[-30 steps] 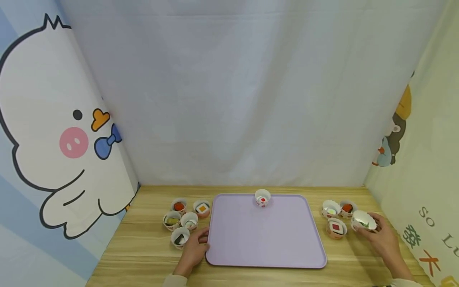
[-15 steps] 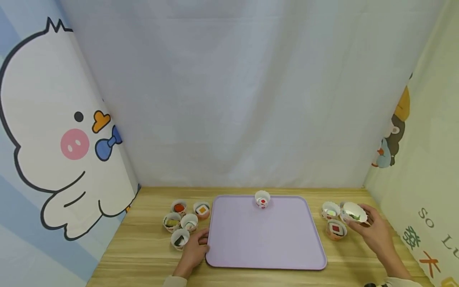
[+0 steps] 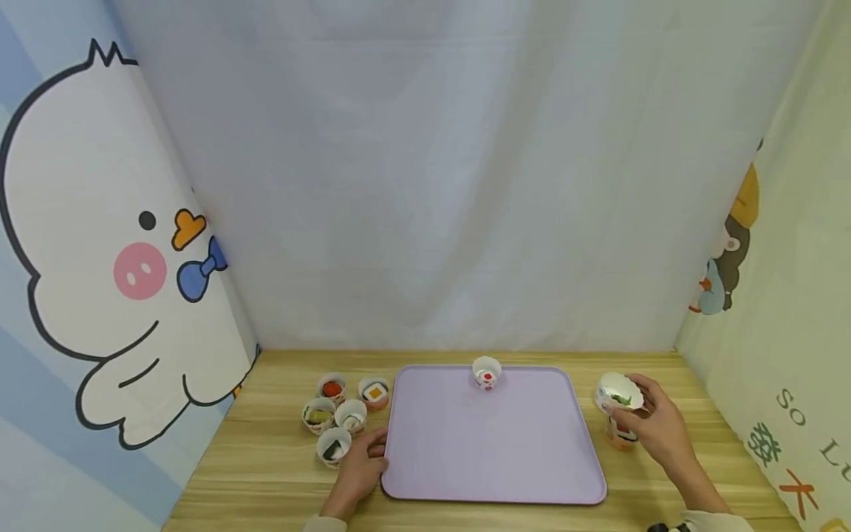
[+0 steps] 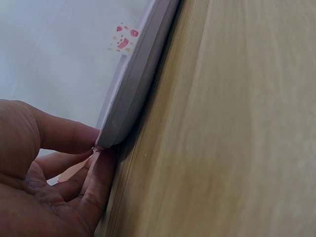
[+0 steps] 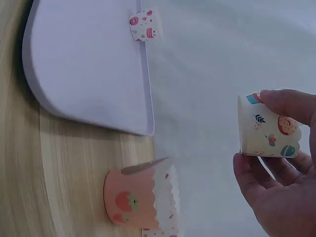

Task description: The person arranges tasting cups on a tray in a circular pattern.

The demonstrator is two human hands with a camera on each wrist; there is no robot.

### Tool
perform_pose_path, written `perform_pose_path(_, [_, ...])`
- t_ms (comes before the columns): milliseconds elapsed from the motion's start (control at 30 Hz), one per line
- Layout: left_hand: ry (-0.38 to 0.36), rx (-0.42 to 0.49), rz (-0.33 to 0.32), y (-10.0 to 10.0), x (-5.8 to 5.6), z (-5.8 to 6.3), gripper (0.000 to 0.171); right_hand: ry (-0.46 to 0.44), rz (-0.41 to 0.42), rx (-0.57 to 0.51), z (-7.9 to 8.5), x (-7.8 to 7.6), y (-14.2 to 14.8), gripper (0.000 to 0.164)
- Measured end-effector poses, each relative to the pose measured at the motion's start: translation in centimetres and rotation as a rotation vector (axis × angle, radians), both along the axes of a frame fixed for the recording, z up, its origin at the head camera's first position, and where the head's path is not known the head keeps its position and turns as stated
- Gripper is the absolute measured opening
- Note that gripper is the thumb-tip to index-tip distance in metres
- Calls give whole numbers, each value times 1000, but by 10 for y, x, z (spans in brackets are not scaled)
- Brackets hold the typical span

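While a plain, pale white cloth (image 3: 425, 185) is hanging at the back, a light wood-grained counter (image 3: 266, 488) is carrying everything before it. On the counter a lilac rectangular tray (image 3: 495, 443) with rounded corners is lying in the middle. The left hand (image 3: 361, 469) is pinching the tray's left edge near its front corner. The right hand (image 3: 665, 428) is grasping a cream printed paper cup (image 5: 269, 126) between thumb and fingers, holding it upright and off the counter, to the right of the tray. A peach strawberry-printed paper cup (image 5: 131, 200) is standing just below it on the counter. Left of the tray, five small round paper cups (image 3: 351, 415) are clustering together. Near the tray's back rim, a white paper cup with red prints (image 3: 487, 371) is standing alone. Inside the held cup a small green piece (image 3: 621, 400) is showing.
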State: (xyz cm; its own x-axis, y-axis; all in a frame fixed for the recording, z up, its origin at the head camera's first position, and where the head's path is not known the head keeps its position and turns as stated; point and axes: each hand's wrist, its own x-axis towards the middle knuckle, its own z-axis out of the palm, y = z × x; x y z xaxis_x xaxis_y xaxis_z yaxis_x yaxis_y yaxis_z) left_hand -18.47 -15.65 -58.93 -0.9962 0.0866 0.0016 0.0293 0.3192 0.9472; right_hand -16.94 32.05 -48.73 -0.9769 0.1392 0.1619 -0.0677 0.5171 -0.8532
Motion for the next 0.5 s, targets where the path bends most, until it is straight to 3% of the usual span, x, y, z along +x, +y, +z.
perform_pose_path(233, [10, -10, -1, 0, 0, -1, 58, -55, 76, -82, -5, -12, -22, 76])
perform_pose_path(500, [9, 18, -11, 0, 2, 3, 59, -2, 70, -69, -12, -25, -45, 70])
